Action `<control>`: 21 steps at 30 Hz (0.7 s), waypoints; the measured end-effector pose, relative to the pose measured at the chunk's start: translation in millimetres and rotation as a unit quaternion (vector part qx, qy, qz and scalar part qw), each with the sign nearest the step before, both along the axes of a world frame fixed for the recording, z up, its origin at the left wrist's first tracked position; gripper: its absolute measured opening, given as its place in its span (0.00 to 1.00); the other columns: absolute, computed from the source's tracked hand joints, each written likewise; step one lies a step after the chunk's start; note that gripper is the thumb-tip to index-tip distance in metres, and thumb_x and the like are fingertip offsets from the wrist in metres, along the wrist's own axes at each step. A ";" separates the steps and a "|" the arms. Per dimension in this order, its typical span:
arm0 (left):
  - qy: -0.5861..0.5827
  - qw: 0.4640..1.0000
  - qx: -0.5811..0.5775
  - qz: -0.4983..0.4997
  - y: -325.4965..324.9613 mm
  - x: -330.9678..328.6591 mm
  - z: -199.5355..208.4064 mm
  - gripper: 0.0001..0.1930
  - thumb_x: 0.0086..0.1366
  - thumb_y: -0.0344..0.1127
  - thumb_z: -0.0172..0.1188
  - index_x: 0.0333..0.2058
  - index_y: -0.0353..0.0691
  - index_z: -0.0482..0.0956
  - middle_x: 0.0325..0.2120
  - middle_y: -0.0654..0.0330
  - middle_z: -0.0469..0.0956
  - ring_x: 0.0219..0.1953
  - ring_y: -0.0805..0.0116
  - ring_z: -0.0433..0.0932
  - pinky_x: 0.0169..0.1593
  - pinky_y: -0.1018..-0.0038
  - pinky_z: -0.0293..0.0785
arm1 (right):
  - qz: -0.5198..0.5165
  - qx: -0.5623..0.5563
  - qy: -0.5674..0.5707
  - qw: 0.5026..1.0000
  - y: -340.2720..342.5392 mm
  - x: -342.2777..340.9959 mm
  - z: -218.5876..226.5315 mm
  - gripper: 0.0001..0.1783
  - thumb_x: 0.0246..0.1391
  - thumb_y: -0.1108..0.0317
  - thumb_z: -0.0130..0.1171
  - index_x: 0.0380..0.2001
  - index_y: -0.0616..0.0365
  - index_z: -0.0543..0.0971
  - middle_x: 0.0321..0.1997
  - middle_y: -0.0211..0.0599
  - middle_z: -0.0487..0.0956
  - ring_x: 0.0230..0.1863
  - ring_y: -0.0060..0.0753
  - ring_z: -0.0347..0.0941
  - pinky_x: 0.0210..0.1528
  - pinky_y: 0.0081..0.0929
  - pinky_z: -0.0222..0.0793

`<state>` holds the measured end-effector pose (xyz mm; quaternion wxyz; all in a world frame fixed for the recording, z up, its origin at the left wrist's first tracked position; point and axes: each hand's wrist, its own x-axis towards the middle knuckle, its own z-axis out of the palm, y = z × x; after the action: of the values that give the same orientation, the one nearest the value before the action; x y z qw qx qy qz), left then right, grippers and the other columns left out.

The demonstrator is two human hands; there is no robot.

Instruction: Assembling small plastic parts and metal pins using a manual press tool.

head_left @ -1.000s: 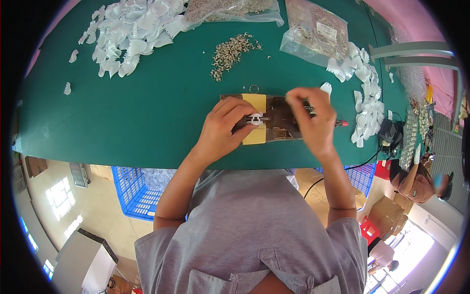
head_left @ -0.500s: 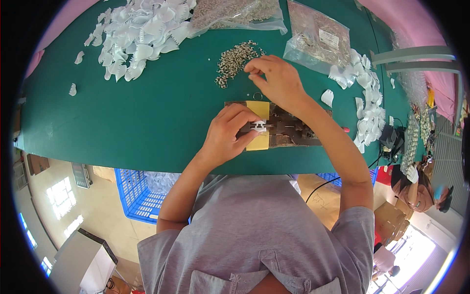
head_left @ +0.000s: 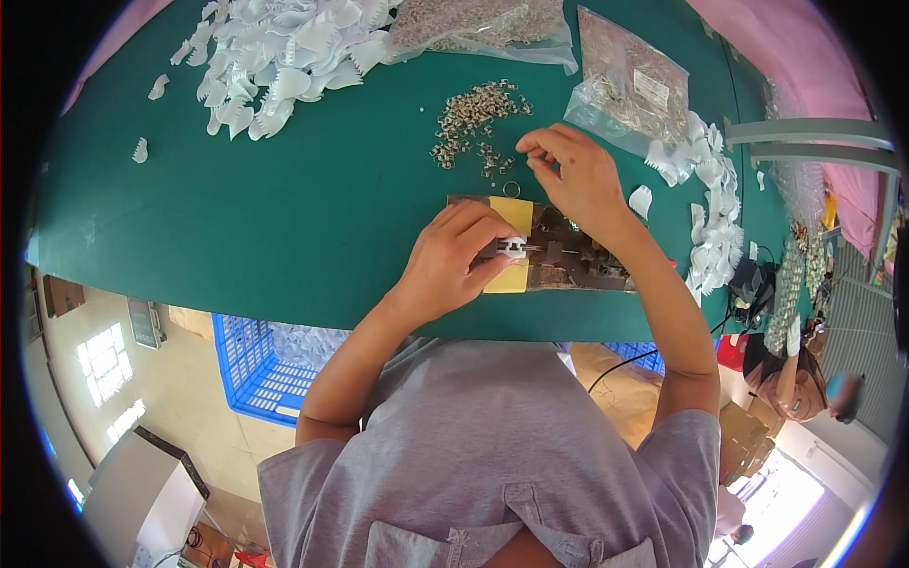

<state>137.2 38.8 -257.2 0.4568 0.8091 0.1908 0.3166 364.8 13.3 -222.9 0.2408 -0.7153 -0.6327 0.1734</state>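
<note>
A green tabletop (head_left: 237,218) is carrying everything here. Toward its far left, a heap of white toothed pieces (head_left: 294,57) is spreading, with two stray toothed pieces (head_left: 141,150) lying apart. Beside the heap, a clear bag of small metal parts (head_left: 483,28) is resting, and a labelled clear bag (head_left: 630,80) is lying to its right. Loose bent metal pieces (head_left: 473,109) are sitting nearer, above a thin ring (head_left: 505,189) and a dark board (head_left: 568,256). A lone white piece (head_left: 641,202) is lying near a long band of white pieces (head_left: 718,204) at right.
</note>
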 end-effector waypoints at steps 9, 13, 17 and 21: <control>0.007 1.000 -0.013 -0.011 -0.5 0.3 -3.5 0.13 0.57 0.31 0.73 0.41 0.42 0.82 0.38 0.57 0.79 0.41 0.52 0.79 0.46 0.60 0.75 | 0.056 -0.045 -0.064 0.995 7.2 -0.5 -7.6 0.07 0.58 0.66 0.66 0.39 0.54 0.84 0.38 0.34 0.81 0.44 0.43 0.80 0.43 0.42 0.77; 0.012 1.000 -0.025 -0.005 -2.5 -0.7 -3.2 0.14 0.57 0.31 0.74 0.41 0.42 0.82 0.38 0.57 0.79 0.41 0.52 0.79 0.47 0.60 0.76 | 0.029 -0.014 -0.060 0.998 -4.1 10.9 -8.0 0.06 0.60 0.67 0.66 0.38 0.57 0.84 0.37 0.34 0.83 0.41 0.38 0.82 0.42 0.37 0.78; 0.010 1.000 -0.025 -0.005 -2.6 -1.5 -4.2 0.14 0.56 0.30 0.74 0.41 0.42 0.82 0.38 0.58 0.79 0.41 0.52 0.79 0.46 0.60 0.76 | -0.079 -0.073 0.263 0.959 -16.7 12.8 12.9 0.06 0.63 0.71 0.66 0.40 0.62 0.84 0.34 0.30 0.85 0.34 0.18 0.80 0.37 0.22 0.78; 0.011 1.000 -0.027 -0.003 -2.2 1.2 -3.1 0.14 0.56 0.29 0.74 0.41 0.42 0.82 0.38 0.58 0.79 0.41 0.53 0.79 0.45 0.61 0.76 | -0.059 -0.073 0.355 0.930 -48.8 -10.0 32.6 0.07 0.62 0.72 0.67 0.40 0.66 0.84 0.36 0.29 0.85 0.35 0.17 0.78 0.37 0.21 0.77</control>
<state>138.4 36.6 -260.3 0.4772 0.8007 0.2016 0.3009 354.8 -35.5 -190.2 0.4070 -0.6585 -0.4483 0.4470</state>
